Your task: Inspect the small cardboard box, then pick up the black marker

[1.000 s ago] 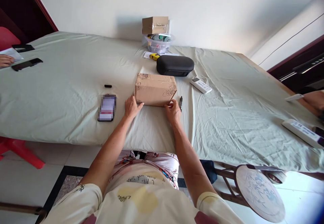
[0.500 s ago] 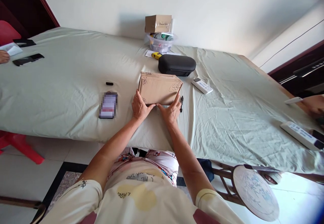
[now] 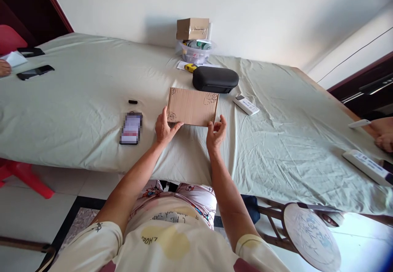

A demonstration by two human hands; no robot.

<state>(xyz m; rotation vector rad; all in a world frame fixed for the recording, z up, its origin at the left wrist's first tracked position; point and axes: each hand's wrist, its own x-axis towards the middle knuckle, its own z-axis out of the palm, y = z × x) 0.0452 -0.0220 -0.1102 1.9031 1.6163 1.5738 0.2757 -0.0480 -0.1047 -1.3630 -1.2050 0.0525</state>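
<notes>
A brown cardboard box (image 3: 192, 106) with pen drawings on its corners is tipped up on the pale green cloth of the table (image 3: 76, 100), a broad face turned to me. My left hand (image 3: 163, 128) grips its lower left corner, thumb on the face. My right hand (image 3: 216, 132) is at the lower right corner, fingers curled and touching the edge. The black marker seen earlier by the box is hidden behind my right hand.
A phone (image 3: 131, 128) lies left of my left hand, a small black cap (image 3: 133, 101) beyond it. A black case (image 3: 215, 79), a white remote (image 3: 245, 105), a tub (image 3: 194, 51) with a box (image 3: 192, 28) stand behind. Other people's hands show at both edges.
The box has been tipped from lying flat up onto its near edge. My hands moved from its front corners to its lower corners, the right hand rising off the cloth.
</notes>
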